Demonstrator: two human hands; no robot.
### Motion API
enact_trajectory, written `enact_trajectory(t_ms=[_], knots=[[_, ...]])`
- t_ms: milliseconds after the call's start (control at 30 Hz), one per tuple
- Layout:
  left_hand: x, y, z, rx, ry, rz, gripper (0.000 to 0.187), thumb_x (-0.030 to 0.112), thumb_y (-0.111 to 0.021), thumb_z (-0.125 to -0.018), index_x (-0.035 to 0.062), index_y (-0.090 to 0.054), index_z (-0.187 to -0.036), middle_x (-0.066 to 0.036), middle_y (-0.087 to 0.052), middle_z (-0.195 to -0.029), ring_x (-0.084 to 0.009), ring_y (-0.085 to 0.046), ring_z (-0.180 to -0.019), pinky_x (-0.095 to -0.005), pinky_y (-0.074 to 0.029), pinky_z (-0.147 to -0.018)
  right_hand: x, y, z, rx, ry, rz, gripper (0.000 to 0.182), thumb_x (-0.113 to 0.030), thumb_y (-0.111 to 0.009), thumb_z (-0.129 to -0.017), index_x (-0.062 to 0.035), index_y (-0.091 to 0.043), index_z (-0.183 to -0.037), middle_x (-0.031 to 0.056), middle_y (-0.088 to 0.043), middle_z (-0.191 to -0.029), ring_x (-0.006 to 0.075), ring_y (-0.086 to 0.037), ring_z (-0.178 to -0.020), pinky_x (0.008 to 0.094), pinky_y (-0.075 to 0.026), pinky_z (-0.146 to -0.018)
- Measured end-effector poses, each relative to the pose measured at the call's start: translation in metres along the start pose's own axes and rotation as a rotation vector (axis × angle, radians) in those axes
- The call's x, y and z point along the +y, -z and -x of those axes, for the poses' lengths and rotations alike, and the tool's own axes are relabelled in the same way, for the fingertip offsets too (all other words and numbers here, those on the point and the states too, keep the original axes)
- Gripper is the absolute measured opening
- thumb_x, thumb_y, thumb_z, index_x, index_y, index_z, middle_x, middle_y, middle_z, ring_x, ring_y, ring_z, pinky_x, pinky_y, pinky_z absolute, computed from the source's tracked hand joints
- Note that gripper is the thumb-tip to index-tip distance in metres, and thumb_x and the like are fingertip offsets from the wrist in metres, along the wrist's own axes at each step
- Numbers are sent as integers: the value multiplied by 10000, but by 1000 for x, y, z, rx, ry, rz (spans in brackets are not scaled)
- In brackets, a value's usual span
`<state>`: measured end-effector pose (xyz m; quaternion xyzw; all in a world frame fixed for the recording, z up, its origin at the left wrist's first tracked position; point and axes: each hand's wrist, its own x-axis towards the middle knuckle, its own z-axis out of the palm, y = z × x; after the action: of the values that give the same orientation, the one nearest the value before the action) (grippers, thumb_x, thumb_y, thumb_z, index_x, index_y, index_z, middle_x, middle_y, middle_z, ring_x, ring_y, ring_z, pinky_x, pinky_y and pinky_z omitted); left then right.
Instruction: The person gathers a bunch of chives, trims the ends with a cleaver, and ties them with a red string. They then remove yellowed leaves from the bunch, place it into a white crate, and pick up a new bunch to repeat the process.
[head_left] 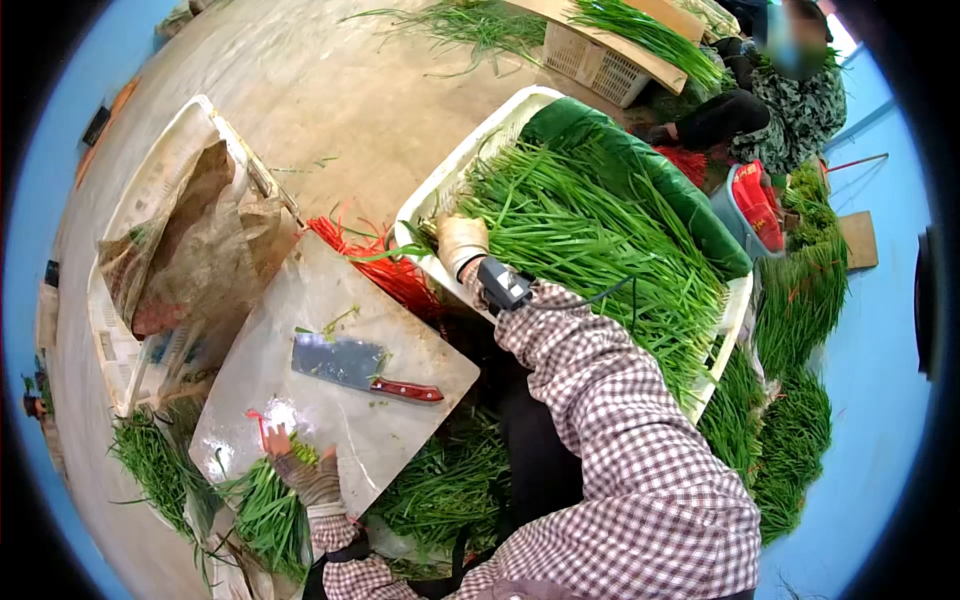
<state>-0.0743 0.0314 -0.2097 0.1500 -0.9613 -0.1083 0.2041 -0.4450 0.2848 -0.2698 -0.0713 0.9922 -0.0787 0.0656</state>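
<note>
My left hand [308, 474], in a worn knit glove, grips a bundle of green chives [268, 510] at the near edge of a white cutting board [330, 330]. A cleaver [355, 366] with a red handle lies flat on the board, untouched. My right hand [460, 242], in a pale glove, reaches into a white crate [440, 185] piled with long green chives [590, 250] and rests on the stalks at the crate's left rim. Whether its fingers close on any stalks I cannot tell. A black device is strapped to my right wrist.
A second white crate [150, 190] with a brown bag stands at left. Red rubber bands [385, 265] lie between board and crate. Chive piles [800, 330] cover the floor at right and below the board. Another person [790, 95] sits at top right beside a red-lined bucket [755, 205].
</note>
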Motion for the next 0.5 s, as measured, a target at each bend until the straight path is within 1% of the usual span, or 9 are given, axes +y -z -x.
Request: enact_trajectory(t_ms=[100, 167, 200, 233, 300, 333, 367, 433, 500], knots=[[35, -4, -13, -52, 5, 67, 846, 370, -727, -656, 52, -341, -1339, -188, -347, -1357, -374, -273, -1280, -498, -221, -1053, 4, -1, -4, 64, 63, -58, 232, -210, -606, -704, -101, -616, -909, 127, -658, -920, 262, -644, -842, 401, -503, -705], [53, -1, -18, -59, -22, 129, 856, 285, -747, -637, 54, -328, -1348, -167, -332, -1376, -373, -259, -1288, -492, -199, -1061, 1, -4, -14, -93, -50, -24, 349, -242, -621, -704, -101, -589, -1021, 109, -645, -999, 257, -629, -913, 420, -491, -755], [59, 0, -20, -79, -15, 106, 852, 267, -746, -638, 54, -326, -1348, -164, -336, -1374, -371, -262, -1288, -488, -194, -1064, 0, 18, -11, -227, -32, -23, 454, -280, -642, -694, -108, -564, -1106, 92, -621, -1087, 249, -611, -972, 432, -484, -778], [64, 1, -20, -103, -7, 82, 849, 249, -745, -638, 53, -324, -1349, -162, -340, -1372, -369, -266, -1288, -485, -190, -1067, -5, 37, -7, -321, -45, 8, 421, -259, -611, -740, -109, -571, -1131, 91, -616, -1111, 243, -607, -988, 422, -482, -792], [81, 2, -22, -120, 8, 159, 841, 234, -744, -637, 51, -327, -1344, -164, -349, -1365, -363, -279, -1284, -479, -200, -1066, -12, 18, -25, -392, -70, 72, 338, -220, -569, -785, -115, -599, -1105, 96, -614, -1117, 244, -615, -974, 423, -486, -773], [91, 4, -23, -133, -3, 141, 829, 214, -743, -639, 48, -332, -1340, -166, -355, -1360, -362, -287, -1281, -478, -212, -1063, -8, 13, -19, -309, 21, 57, 286, -195, -541, -811, -112, -621, -1074, 96, -622, -1098, 242, -630, -940, 405, -496, -746], [94, 3, -23, -135, -28, 152, 822, 189, -746, -636, 48, -337, -1335, -166, -357, -1357, -364, -289, -1279, -479, -224, -1058, -4, 13, -17, -211, 19, 15, 299, -205, -543, -804, -88, -619, -1068, 117, -627, -1076, 259, -642, -895, 394, -506, -729], [105, 10, -28, -155, -70, 175, 816, 160, -748, -632, 53, -342, -1331, -165, -358, -1355, -370, -287, -1278, -486, -222, -1058, 15, 27, -23, -386, -33, -430, 387, -297, -531, -834, -106, -563, -1169, 107, -546, -1214, 245, -533, -1097, 344, -418, -922], [106, 19, -33, -140, -74, 162, 797, 138, -739, -643, 58, -344, -1331, -165, -369, -1346, -358, -310, -1267, -462, -240, -1054, 42, 71, -6, -238, 287, -549, 453, -188, -681, -720, -31, -567, -1129, 172, -611, -1067, 271, -592, -978, 356, -469, -857]])
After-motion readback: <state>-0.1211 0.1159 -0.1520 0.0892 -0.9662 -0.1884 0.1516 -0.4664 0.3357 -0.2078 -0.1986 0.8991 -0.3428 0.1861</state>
